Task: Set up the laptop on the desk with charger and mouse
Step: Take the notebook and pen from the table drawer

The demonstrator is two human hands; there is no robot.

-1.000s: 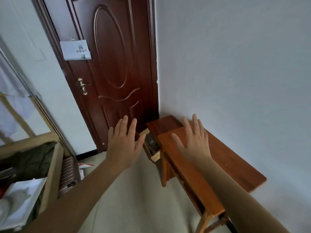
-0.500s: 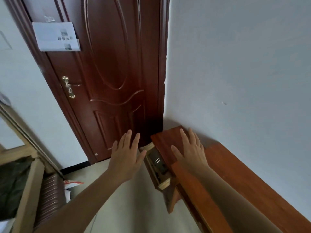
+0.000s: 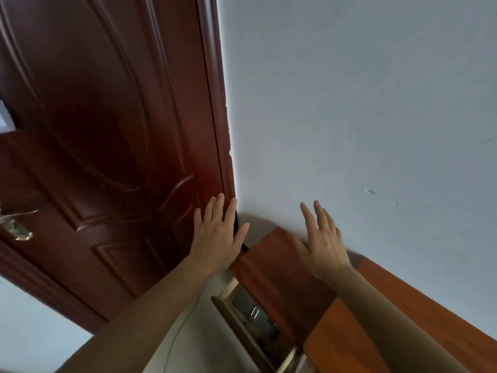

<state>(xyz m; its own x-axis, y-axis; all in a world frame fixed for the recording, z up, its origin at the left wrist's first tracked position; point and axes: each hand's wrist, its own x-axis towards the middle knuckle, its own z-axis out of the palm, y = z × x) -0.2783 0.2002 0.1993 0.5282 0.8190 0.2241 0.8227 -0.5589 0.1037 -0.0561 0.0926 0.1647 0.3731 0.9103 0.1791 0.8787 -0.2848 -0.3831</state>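
red-brown wood lies beneath your right hand, fingers spread and empty like your left hand; you've stepped closer to the desk at its far left corner, and its open drawer, holding a dark slab, likely the laptop, now sits below both hands: reach down.

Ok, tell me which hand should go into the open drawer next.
Probably the left hand: it hangs beyond the desk edge, on the drawer's open side; the right hand is over the desktop.
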